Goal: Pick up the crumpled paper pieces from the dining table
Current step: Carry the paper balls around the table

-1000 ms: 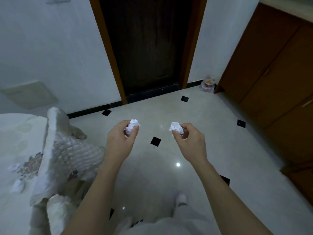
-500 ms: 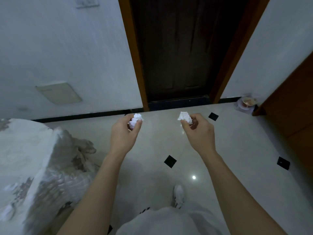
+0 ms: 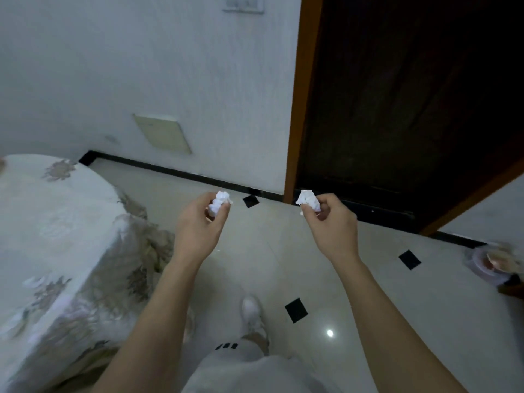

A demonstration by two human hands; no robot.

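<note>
My left hand (image 3: 200, 226) pinches a white crumpled paper piece (image 3: 219, 202) between thumb and fingers, held out over the floor. My right hand (image 3: 333, 225) grips a second white crumpled paper piece (image 3: 307, 200) the same way, level with the first. Both hands hang in the air to the right of the dining table (image 3: 37, 222), which is draped in a pale flowered cloth at the left. Whitish blurred spots lie on the cloth near its front edge; I cannot tell what they are.
A dark wooden door (image 3: 411, 103) in an orange-brown frame stands ahead right. A white wall with a beige panel (image 3: 161, 134) is ahead left. A small round object (image 3: 494, 262) sits on the tiled floor at the far right. My white shoe (image 3: 251, 313) shows below.
The view has swung left and forward: the door has shifted right and the table has come further into view. Both hands keep their paper pieces, held the same way.
</note>
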